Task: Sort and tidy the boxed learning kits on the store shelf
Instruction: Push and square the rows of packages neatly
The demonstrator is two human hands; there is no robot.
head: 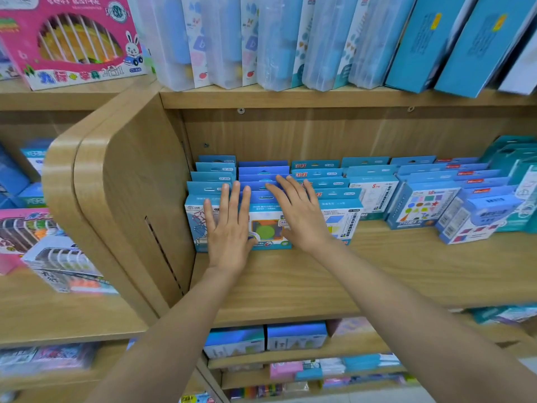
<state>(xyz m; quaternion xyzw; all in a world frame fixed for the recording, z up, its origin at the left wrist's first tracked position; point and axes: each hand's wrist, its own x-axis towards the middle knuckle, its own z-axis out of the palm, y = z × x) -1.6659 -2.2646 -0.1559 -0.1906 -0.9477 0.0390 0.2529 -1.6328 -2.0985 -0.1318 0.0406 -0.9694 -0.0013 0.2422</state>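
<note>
The boxed kits [316,181] stand in front-to-back rows on the middle shelf [392,271] of a wooden unit, packed toward its left end against the side panel [130,184]. All are blue, with hang tabs stepping up behind one another.

The left hand [229,228] lies flat, fingers straight and slightly spread, pointing up. Its palm covers the seam between the front box of the leftmost row, printed with a rod frame [196,225], and the green-disc box [267,231] fronting the next row. It grasps nothing, only presses on the box faces.

The right hand [299,213] is likewise flat and unclenched. It lies across the right edge of the green-disc box and the left part of the cube box [344,222], and its fingertips reach the tabs of the boxes behind.

Further right are more rows, among them a shapes box [421,207] turned slightly askew, and other boxes sitting at uneven angles near the frame edge.

On the shelf above stand translucent cases [174,39] and flat blue boxes [421,45], with a pink box [66,42] to the left. Below, two blue boxes [296,335] sit side by side.
</note>
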